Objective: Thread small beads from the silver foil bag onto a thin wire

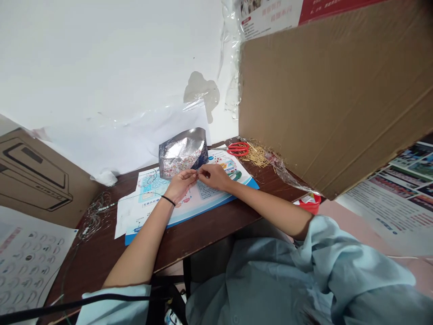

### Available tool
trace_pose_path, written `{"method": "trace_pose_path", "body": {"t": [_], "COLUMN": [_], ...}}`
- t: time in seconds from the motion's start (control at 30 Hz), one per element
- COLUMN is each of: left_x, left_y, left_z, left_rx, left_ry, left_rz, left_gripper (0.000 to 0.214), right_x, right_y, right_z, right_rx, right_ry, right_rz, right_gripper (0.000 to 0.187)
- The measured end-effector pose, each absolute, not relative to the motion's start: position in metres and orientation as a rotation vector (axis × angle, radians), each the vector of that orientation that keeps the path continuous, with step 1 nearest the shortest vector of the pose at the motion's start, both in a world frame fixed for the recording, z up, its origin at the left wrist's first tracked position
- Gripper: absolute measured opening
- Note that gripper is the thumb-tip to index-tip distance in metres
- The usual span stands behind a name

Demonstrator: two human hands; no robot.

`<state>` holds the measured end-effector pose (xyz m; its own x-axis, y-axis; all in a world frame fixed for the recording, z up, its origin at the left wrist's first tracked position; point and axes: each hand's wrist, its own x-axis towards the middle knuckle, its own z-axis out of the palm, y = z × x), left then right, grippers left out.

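Over the head camera I record the left hand (182, 182) and right hand (215, 176) meeting above printed sheets (208, 192) on the desk (203, 239); their fingers (206, 169) are bunched together, but what they grasp, if anything, I cannot tell. The open foil bag (197, 139), containing small beads (181, 166), stands just beyond, red-handled scissors (238, 149) to its right.

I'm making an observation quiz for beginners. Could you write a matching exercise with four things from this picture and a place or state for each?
1. Scissors
2. Pouch
3. Black band
4. Clear strands

A. Around the left wrist
B. Tangled, towards the left end of the table
C. Red-handled
D. Open, silvery inside

Pairs: 1-C, 2-D, 3-A, 4-B.
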<state>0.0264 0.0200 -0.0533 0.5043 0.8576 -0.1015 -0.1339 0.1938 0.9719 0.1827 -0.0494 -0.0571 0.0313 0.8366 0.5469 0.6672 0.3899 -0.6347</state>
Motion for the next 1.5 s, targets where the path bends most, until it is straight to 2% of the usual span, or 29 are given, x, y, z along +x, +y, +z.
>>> {"method": "trace_pose_path", "body": {"t": [1.5], "left_x": [0.0250], "left_y": [0.0177], "left_z": [-0.0467], "left_rx": [1.100], "left_ry": [0.801], "left_rz": [0.787], "left_gripper": [0.033], "right_x": [0.1816], "right_y": [-0.0474], "right_z": [-0.0563], "right_rx": [-1.370], "right_ry": [-1.642], "right_rz": [0.207], "right_gripper": [0.009]}}
